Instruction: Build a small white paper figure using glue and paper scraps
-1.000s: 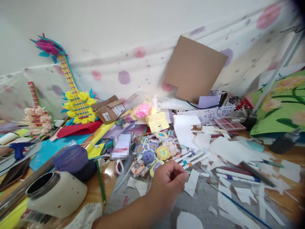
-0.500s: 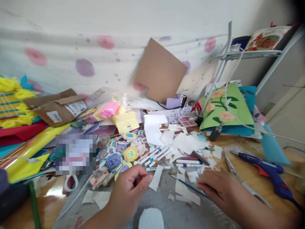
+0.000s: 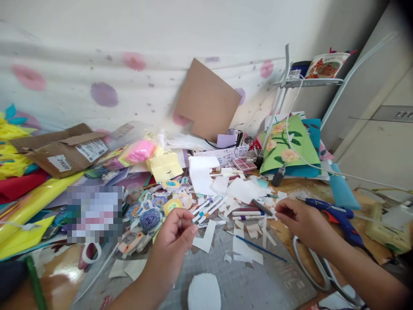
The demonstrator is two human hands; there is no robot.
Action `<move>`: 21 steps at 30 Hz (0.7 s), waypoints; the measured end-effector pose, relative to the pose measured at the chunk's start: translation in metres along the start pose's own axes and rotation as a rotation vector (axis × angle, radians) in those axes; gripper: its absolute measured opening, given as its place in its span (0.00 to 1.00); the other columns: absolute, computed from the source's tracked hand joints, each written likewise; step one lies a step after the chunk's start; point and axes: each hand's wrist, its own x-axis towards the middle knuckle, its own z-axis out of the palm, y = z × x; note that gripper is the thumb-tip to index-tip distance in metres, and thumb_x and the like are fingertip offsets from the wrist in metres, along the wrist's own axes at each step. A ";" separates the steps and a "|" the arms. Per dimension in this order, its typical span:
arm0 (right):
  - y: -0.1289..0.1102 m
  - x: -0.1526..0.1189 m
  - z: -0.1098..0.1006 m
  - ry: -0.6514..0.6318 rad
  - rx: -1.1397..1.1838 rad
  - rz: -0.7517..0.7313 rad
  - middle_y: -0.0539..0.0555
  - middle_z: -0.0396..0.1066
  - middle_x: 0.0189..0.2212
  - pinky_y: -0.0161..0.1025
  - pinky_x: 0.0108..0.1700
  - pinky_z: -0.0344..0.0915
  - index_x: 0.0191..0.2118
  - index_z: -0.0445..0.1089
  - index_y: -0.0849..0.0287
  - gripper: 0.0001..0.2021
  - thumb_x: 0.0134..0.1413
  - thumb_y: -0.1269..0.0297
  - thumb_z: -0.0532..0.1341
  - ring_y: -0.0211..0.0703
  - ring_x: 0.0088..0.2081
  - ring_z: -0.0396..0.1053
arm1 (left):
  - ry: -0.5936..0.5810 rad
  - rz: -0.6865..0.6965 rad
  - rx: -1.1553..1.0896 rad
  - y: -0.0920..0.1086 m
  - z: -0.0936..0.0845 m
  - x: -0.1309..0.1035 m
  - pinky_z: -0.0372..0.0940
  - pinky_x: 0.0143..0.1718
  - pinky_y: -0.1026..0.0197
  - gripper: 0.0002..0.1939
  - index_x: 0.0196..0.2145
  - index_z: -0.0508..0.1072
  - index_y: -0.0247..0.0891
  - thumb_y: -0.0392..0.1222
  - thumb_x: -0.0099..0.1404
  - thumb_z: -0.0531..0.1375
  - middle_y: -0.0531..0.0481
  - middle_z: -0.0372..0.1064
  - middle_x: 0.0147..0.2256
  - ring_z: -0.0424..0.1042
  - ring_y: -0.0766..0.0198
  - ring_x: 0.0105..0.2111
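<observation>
My left hand is raised over the grey mat, its fingers curled and the thumb near the index tip; I cannot make out anything in them. Just right of it lie white paper pieces. My right hand, its fingers curled together, is over the right side near the marker pens and above the scissors; whatever is in its fingertips is hidden. A blue paintbrush lies between the hands on paper scraps. Nearest me sits a white rounded, ridged piece.
Painted round paper cutouts are heaped at left centre. A blue glue gun lies at right, below a white rack. A cardboard sheet leans on the wall cloth, and a brown parcel stands at left.
My right hand has moved up and away from the paintbrush, uncovering its end and the scissors' handles. Another paper piece shows beside the strip near my left hand. The view has turned right.
</observation>
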 end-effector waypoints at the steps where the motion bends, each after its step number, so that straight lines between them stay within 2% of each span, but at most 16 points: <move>1: -0.001 -0.001 0.000 -0.005 0.009 0.003 0.48 0.68 0.22 0.34 0.26 0.58 0.29 0.64 0.56 0.06 0.54 0.64 0.53 0.40 0.24 0.65 | -0.014 -0.011 -0.040 -0.002 0.000 0.001 0.54 0.24 0.68 0.07 0.35 0.64 0.41 0.42 0.59 0.58 0.59 0.58 0.23 0.58 0.69 0.22; 4: -0.003 -0.005 0.004 -0.031 0.039 0.011 0.48 0.70 0.23 0.35 0.27 0.59 0.30 0.65 0.56 0.08 0.56 0.62 0.52 0.41 0.25 0.67 | -0.043 -0.037 -0.061 -0.005 0.001 0.003 0.56 0.27 0.68 0.05 0.32 0.66 0.39 0.39 0.57 0.59 0.58 0.61 0.23 0.61 0.69 0.24; 10: 0.002 -0.005 0.011 -0.045 0.058 0.019 0.50 0.72 0.25 0.37 0.29 0.62 0.32 0.66 0.56 0.08 0.55 0.61 0.52 0.43 0.27 0.69 | 0.011 -0.055 -0.077 -0.001 0.001 0.005 0.57 0.28 0.66 0.05 0.30 0.68 0.37 0.40 0.56 0.60 0.56 0.63 0.23 0.63 0.68 0.24; 17: -0.002 -0.003 0.008 0.040 -0.022 0.045 0.46 0.68 0.20 0.34 0.23 0.60 0.27 0.63 0.55 0.02 0.49 0.66 0.56 0.40 0.22 0.65 | 0.012 -0.081 -0.024 0.002 0.001 0.005 0.57 0.28 0.67 0.05 0.30 0.68 0.37 0.40 0.56 0.60 0.57 0.63 0.23 0.63 0.69 0.24; 21: 0.003 -0.004 0.007 0.055 -0.005 0.035 0.47 0.67 0.18 0.35 0.22 0.59 0.26 0.62 0.53 0.04 0.48 0.68 0.56 0.39 0.20 0.65 | 0.030 -0.086 -0.025 0.003 0.002 0.005 0.57 0.28 0.66 0.04 0.29 0.68 0.36 0.38 0.55 0.60 0.58 0.62 0.23 0.63 0.69 0.24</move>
